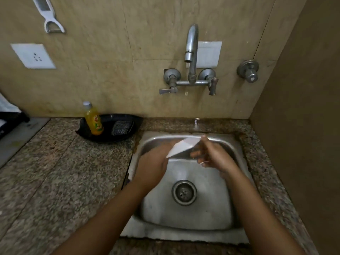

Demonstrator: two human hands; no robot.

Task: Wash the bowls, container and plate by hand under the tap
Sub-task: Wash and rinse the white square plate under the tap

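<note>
A white, flat-sided piece of dishware, blurred by motion, hangs tilted over the back half of the steel sink; I cannot tell whether it is the plate or the container. My left hand grips its lower left edge. My right hand is at its right end, fingers spread and touching it. The tap stands on the wall above; no steady stream shows, only a few drops near the back rim. No other bowls are visible in the sink.
A black tray on the granite counter left of the sink holds an orange dish-soap bottle and a steel scrubber. The drain sits mid-basin. A brown wall closes the right side.
</note>
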